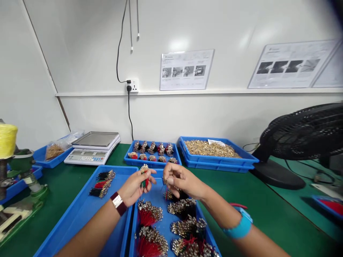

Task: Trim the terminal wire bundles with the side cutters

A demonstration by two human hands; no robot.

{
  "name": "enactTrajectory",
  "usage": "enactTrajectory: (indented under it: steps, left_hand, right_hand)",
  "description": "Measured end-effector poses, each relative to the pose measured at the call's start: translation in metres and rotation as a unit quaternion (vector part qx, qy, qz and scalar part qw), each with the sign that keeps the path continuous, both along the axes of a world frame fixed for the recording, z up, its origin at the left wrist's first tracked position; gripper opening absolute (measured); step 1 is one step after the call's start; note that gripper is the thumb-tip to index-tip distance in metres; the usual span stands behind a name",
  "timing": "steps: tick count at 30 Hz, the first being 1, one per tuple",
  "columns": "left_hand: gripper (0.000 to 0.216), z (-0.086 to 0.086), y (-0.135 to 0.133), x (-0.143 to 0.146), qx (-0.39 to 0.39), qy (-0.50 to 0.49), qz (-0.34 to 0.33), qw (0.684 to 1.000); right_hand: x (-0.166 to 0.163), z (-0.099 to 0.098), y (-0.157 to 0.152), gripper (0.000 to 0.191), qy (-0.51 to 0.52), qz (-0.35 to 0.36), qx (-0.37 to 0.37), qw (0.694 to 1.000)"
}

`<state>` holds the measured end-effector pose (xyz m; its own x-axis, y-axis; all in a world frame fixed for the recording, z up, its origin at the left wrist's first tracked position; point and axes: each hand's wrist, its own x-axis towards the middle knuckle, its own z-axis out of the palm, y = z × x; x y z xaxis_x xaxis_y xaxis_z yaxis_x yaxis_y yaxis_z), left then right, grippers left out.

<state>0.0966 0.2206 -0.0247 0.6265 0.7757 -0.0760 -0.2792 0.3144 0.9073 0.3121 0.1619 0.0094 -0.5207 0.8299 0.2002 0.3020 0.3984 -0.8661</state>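
Note:
My left hand is closed round a small bundle of wires in red, green and black, with metal terminals sticking up at the top. Facing it, my right hand is pinched at the fingertips, and a thin red wire seems to show there. Both hands are above a blue tray of red and black wire bundles with metal ends, such as the red bundle. At the left, another blue tray holds a short row of wire bundles.
Behind stand a blue tray of bundles and stacked trays of loose brass-coloured parts. A digital scale sits back left, beside a bagged tray. A black fan stands right, and a green-based machine far left.

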Motion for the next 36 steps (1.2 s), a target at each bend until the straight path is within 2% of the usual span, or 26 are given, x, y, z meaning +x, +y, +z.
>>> enactTrajectory:
  steps: [4,7,11,13,16,19,22,26,28,31,33,36]
  left_hand:
    - [0.046,0.001,-0.028,0.015,-0.013,0.017,-0.1,0.995]
    - [0.049,0.001,-0.035,0.014,-0.023,0.017,-0.14,0.99]
    - [0.041,0.006,-0.034,0.007,-0.003,0.03,-0.179,0.983]
    - [0.037,0.008,-0.034,0.007,0.005,0.043,-0.177,0.983]
    - [0.036,0.008,-0.035,0.01,0.041,0.083,-0.135,0.986]
    - [0.038,0.007,-0.035,0.012,0.079,0.118,-0.107,0.984]
    - [0.041,0.004,-0.034,0.012,0.071,0.11,-0.097,0.987]
    - [0.052,0.001,-0.034,0.015,0.011,0.077,-0.079,0.994]
    - [0.061,0.002,-0.037,0.016,-0.013,0.076,-0.102,0.992]
    - [0.066,0.007,-0.043,0.017,-0.015,0.081,-0.165,0.983]
    - [0.059,0.011,-0.045,0.015,-0.011,0.087,-0.195,0.977]
    - [0.047,0.014,-0.044,0.013,-0.013,0.111,-0.194,0.975]
  right_hand:
    - [-0.005,-0.007,-0.018,0.042,0.09,0.013,-0.05,0.995]
    - [-0.005,-0.009,-0.016,0.041,0.122,0.016,-0.074,0.99]
    - [0.006,-0.005,-0.013,0.034,0.135,-0.003,-0.087,0.987]
    - [0.012,-0.002,-0.015,0.031,0.122,-0.002,-0.099,0.988]
    - [0.015,0.003,-0.019,0.027,0.091,-0.014,-0.103,0.99]
    - [0.015,0.009,-0.024,0.02,0.06,-0.057,-0.078,0.994]
    - [0.016,0.018,-0.031,0.013,0.036,-0.095,-0.04,0.994]
    - [0.014,0.029,-0.042,0.02,0.047,-0.031,-0.06,0.997]
    - [0.007,0.029,-0.045,0.016,0.023,-0.03,-0.009,0.999]
    - [-0.005,0.021,-0.045,0.014,-0.08,-0.096,0.13,0.984]
    - [-0.009,0.014,-0.044,0.013,-0.118,-0.119,0.157,0.973]
    - [-0.011,0.007,-0.041,0.009,-0.119,-0.132,0.16,0.971]
